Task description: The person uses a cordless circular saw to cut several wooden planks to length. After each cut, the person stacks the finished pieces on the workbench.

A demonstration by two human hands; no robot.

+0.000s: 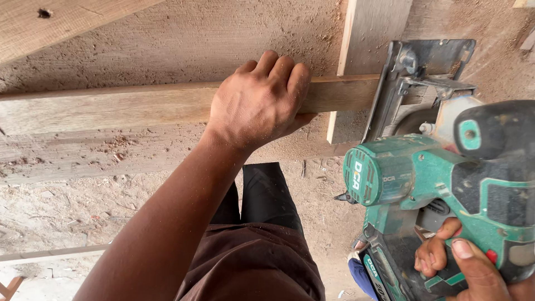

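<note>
Right hand (pixel 462 267): grip closed round rear handle of green circular saw (pixel 440 184), finger at trigger. Saw likely heavy, rigid, top-weighted; handle best hold. Base plate (pixel 415 83) at 2 o'clock, resting on narrow wood strip (pixel 134 106). Left hand (pixel 259 103) at 12 o'clock, palm down, fingers curled over strip's far edge, pinning it. Strip stiff, light, dusty, probably slippery; lies across sawdust-covered table (pixel 167 44).
</note>
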